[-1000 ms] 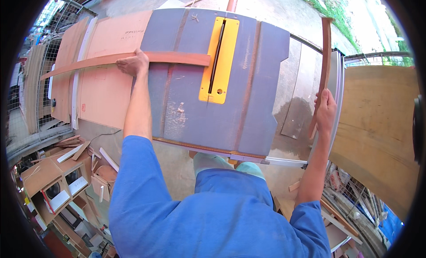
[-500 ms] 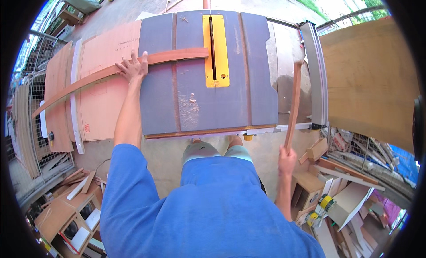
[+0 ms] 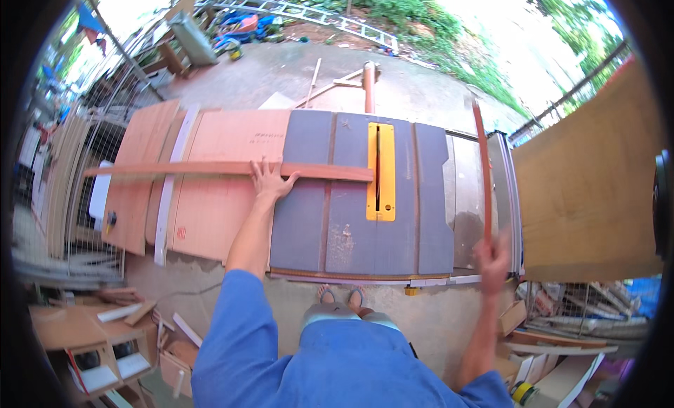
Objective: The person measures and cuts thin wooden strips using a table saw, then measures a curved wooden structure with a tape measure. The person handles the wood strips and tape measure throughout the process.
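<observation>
A long reddish wooden strip (image 3: 324,171) lies crosswise on the grey table saw top (image 3: 302,225) and the plywood to its left. Its right end reaches the yellow insert plate (image 3: 372,203), beside the dark slot. My left hand (image 3: 272,183) rests flat on this strip with fingers spread, near the seam between plywood and saw top. Off to the right, my right hand (image 3: 493,259), somewhat blurred, is closed around the lower end of a second wooden strip (image 3: 484,162). That strip points away from me over the saw's right side.
A pale fence rail (image 3: 507,190) and a large brown board (image 3: 590,190) stand on the right. Wood offcuts (image 3: 540,338) are piled at lower right, and a wooden cabinet (image 3: 91,334) sits at lower left. An orange pipe (image 3: 369,88) rises behind the saw; farther off lies a ladder (image 3: 302,13).
The view has tipped up and swung left, showing more ground beyond the saw. My right hand has lifted its strip forward and up. My left hand remains on the long strip.
</observation>
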{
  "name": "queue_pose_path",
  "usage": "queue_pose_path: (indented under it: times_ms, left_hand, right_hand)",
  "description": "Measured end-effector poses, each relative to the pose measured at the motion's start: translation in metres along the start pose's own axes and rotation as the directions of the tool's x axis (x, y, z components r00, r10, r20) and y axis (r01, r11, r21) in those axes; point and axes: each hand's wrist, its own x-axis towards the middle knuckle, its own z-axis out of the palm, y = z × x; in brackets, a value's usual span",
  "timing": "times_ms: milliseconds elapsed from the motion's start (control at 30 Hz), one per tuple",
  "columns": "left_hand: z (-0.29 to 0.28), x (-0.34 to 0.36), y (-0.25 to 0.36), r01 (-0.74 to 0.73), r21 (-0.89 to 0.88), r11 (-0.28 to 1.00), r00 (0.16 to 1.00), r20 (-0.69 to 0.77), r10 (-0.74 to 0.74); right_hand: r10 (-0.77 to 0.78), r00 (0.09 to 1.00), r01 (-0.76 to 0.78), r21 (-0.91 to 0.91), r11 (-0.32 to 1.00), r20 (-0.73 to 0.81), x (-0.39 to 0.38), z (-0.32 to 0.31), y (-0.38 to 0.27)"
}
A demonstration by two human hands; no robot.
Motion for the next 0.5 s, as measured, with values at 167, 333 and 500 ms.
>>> queue_pose_path:
  times_ms: [167, 333, 500]
  left_hand:
    - [-0.021, 0.000, -0.002, 0.054, 0.042, 0.998, 0.993, 0.100, -0.058]
    - [-0.007, 0.009, -0.036, -0.034, 0.090, 0.995, 0.997, 0.070, 0.027]
    - [-0.018, -0.008, -0.007, -0.079, 0.060, 0.995, 0.994, -0.072, 0.083]
  right_hand:
    - [-0.505, 0.853, 0.521, 0.243, 0.818, -0.132, 0.072, -0.011, -0.161]
    - [-0.264, 0.811, 0.144, 0.259, 0.955, 0.522, -0.030, 0.059, -0.180]
    - [-0.283, 0.281, -0.113, 0.325, 0.939, 0.917, -0.129, 0.106, -0.208]
